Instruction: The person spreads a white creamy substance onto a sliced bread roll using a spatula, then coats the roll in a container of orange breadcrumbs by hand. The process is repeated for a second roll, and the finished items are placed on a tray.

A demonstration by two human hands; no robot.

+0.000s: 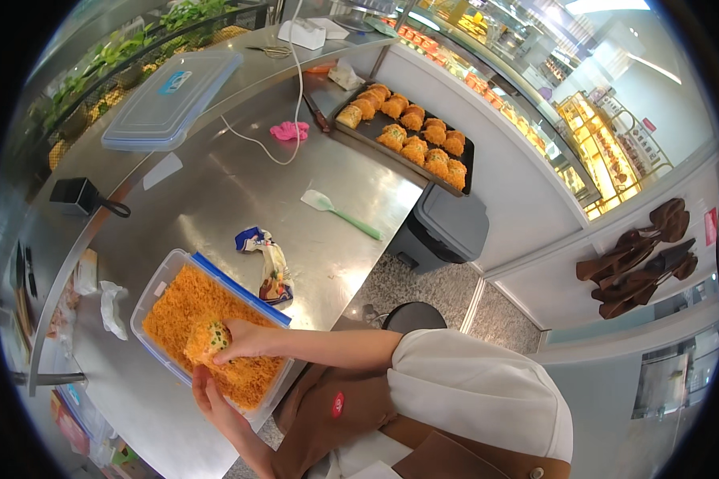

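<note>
My right hand (pixel 248 340) grips a bun (pixel 207 340) coated in orange floss, with green specks showing on its top. It holds the bun just over a clear plastic box (pixel 156 286) with blue edge clips, filled with orange shredded floss (pixel 186 293). My left hand (pixel 214 398) is at the box's near-left rim, holding nothing, its fingertips close under the bun. Whether they touch it is hard to tell. Beside the box lies a crumpled printed packet (pixel 274 269). A spatula with a green handle (pixel 353 223) rests farther along the steel table (pixel 215 197).
A dark baking tray (pixel 365 133) of floss-topped buns stands at the table's far end, near a knife (pixel 319 117) and pink cloth (pixel 289 130). A white cable (pixel 257 143) crosses the steel. The box lid (pixel 174 99) sits on the raised shelf. A grey bin (pixel 446 221) stands beyond the edge.
</note>
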